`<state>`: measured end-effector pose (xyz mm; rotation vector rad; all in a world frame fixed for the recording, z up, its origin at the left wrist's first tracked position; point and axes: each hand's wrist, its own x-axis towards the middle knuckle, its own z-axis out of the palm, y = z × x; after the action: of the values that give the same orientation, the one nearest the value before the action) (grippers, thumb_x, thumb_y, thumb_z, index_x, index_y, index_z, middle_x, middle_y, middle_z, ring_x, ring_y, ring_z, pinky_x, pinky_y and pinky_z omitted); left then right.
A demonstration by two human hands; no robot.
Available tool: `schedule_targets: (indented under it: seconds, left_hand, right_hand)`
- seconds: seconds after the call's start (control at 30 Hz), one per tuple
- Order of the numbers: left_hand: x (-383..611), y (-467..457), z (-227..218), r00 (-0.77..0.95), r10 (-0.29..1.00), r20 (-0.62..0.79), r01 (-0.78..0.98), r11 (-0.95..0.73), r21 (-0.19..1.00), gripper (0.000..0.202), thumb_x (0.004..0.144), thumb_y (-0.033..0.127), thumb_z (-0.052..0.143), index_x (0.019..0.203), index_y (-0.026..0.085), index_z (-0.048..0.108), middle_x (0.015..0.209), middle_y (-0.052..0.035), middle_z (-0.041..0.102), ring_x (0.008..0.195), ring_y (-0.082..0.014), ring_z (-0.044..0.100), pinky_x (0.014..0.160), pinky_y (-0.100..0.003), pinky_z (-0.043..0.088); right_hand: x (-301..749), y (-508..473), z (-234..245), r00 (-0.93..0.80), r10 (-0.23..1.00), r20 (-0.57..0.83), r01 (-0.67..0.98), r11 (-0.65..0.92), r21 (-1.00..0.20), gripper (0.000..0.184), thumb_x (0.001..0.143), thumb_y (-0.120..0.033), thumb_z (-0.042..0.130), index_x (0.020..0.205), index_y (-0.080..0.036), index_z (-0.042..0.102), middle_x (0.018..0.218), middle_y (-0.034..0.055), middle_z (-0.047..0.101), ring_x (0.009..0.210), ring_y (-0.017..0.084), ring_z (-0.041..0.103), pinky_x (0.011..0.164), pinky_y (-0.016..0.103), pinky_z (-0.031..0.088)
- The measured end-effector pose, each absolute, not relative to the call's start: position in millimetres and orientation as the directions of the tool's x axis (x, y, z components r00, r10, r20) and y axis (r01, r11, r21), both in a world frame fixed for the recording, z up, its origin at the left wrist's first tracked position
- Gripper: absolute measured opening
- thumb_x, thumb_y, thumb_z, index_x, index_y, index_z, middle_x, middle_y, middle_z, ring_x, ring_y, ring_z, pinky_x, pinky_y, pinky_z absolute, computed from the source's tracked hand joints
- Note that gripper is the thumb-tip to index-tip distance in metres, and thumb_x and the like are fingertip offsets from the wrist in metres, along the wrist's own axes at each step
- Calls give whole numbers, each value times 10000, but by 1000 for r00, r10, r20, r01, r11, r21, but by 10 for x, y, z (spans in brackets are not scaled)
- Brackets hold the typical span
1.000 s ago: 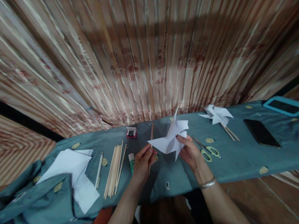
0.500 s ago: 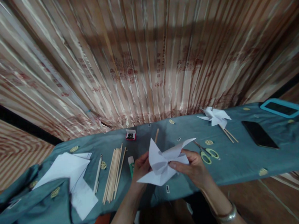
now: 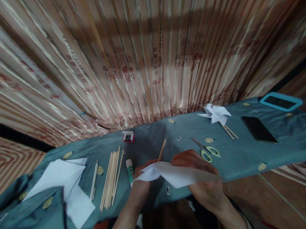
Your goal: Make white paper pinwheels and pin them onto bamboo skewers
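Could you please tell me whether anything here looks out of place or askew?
A rumpled fold of the teal cloth at the left end seems to overlap the white paper sheets, hiding part of them.

Pinwheel (image 3: pixel 174 177) above cloth (image 3: pixel 236 158); left: sticks (image 3: pixel 110 178), glue stick (image 3: pixel 130 171); right: scissors (image 3: pixel 204 147), phone (image 3: pixel 259 129); box (image 3: pixel 128 138) behind glue stick.

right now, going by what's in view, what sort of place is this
Probably a small craft spot, perhaps in a home: a patterned curtain hangs close behind, and wooden sticks and green-handled scissors are laid out.
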<state>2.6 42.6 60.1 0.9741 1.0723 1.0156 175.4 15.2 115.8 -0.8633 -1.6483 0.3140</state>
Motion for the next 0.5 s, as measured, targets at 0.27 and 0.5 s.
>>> schedule_targets:
  seconds: [0.27, 0.5]
  left_hand:
    - [24, 392, 647, 235, 957, -169, -47, 185, 982, 275, 712, 455, 654, 579, 215, 639, 678, -44, 667, 678, -212, 596, 689, -315, 494]
    - [31, 391, 642, 182, 951, -249, -82, 267, 960, 237, 629, 446, 733, 604, 214, 694, 831, -80, 743, 856, -273, 665, 846, -358, 513]
  right_hand:
    - [1796, 141, 1107, -73, 674, 735, 430, 686, -586, 181, 893, -144, 598, 1046, -225, 651, 923, 36, 706, 876, 194, 652, 744, 348, 526]
    - [1798, 115, 1142, -65, 656, 752, 480, 681, -552, 139, 887, -144, 620, 1009, -195, 661, 912, 50, 718, 864, 191, 654, 748, 342, 524]
